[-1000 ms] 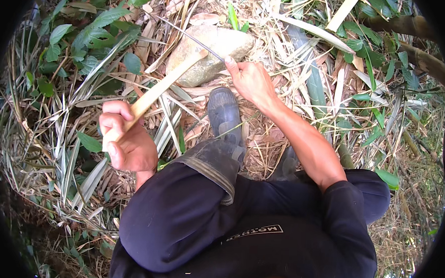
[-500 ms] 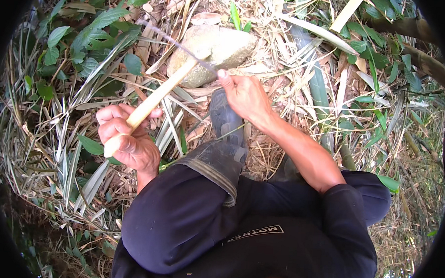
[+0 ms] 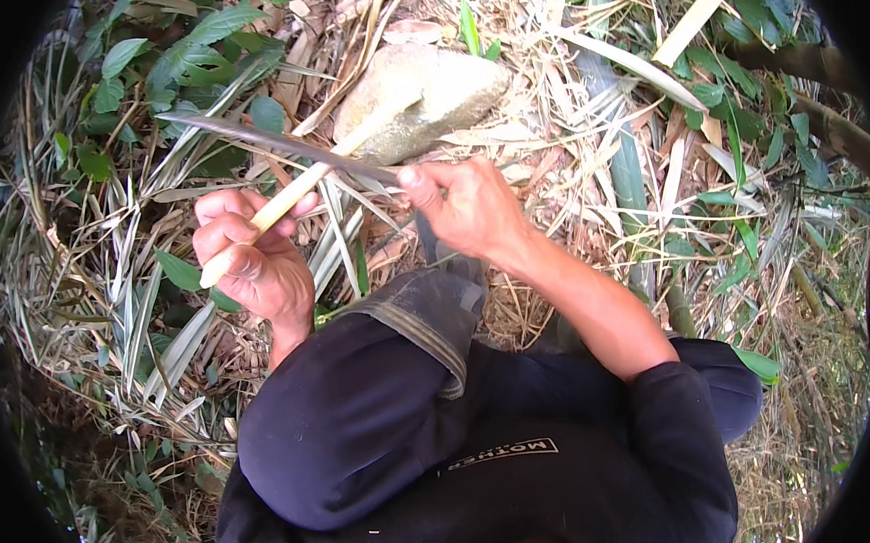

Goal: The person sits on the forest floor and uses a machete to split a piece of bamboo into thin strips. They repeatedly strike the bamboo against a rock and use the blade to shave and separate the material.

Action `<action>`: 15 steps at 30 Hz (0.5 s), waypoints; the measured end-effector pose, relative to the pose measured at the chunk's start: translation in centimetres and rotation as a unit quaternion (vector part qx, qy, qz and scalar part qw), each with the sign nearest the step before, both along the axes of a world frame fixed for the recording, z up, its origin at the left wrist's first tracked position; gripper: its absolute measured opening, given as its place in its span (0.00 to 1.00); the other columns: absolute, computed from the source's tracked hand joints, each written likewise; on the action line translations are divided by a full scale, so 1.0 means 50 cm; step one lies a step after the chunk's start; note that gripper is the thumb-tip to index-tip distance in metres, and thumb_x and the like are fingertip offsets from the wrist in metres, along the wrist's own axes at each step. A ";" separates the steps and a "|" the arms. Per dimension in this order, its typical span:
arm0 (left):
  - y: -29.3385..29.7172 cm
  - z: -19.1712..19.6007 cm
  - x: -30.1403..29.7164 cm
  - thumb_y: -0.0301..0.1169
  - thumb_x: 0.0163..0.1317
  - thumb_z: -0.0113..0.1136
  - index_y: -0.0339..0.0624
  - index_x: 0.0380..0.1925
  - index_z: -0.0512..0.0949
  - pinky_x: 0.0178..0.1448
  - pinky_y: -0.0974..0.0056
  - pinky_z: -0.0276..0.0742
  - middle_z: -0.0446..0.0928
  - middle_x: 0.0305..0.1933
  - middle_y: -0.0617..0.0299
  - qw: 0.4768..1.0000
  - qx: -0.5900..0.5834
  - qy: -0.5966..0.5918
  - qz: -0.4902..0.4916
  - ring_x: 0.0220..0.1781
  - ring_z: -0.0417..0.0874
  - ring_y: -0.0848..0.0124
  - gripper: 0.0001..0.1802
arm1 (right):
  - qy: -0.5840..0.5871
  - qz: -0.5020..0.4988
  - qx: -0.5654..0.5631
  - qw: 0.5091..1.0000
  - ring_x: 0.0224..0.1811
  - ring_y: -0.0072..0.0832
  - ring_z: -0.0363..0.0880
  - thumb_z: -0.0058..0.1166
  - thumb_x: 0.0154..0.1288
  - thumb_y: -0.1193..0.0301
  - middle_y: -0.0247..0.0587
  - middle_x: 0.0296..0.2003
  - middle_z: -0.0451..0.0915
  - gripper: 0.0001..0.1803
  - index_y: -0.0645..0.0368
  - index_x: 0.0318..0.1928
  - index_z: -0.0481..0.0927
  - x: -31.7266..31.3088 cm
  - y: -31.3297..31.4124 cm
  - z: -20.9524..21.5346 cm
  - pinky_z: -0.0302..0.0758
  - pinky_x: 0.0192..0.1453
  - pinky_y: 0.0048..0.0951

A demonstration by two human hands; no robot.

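My left hand (image 3: 275, 276) is wrapped round the near end of a pale peeled stick (image 3: 298, 190), which slants up and to the right. Its far end reaches over a large rounded rock (image 3: 448, 90) and seems to lie against it. In my right hand (image 3: 472, 210), closed with the thumb along the top, is a long dark-bladed knife (image 3: 252, 137). The blade points left and crosses the stick around its middle, between my left hand and the rock. My fist hides the knife's handle.
Dry leaves and cut stalks cover the ground. Green leafy plants (image 3: 187, 62) grow at the upper left, and thick stalks (image 3: 830, 129) cross at the upper right. Another pale split strip (image 3: 690, 28) lies near the top. My boot (image 3: 428, 310) is just below the rock.
The knife has slid down the stick toward my left hand, its blade now flatter and farther left. My right hand has shifted slightly down and left. My left hand keeps its hold.
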State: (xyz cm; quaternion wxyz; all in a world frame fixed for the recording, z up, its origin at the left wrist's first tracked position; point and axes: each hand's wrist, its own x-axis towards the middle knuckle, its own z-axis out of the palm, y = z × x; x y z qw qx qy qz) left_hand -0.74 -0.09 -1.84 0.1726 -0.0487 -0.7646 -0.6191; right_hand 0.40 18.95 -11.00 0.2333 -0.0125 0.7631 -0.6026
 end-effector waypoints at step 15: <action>0.002 0.015 0.015 0.59 0.64 0.55 0.41 0.26 0.65 0.35 0.55 0.90 0.60 0.34 0.61 0.995 -0.070 -0.013 -0.074 0.29 0.68 0.72 0.30 | -0.088 -0.021 0.129 0.987 0.18 0.42 0.76 0.32 0.73 0.36 0.51 0.13 0.74 0.45 0.67 0.22 0.80 0.001 0.036 -0.154 0.73 0.29 0.44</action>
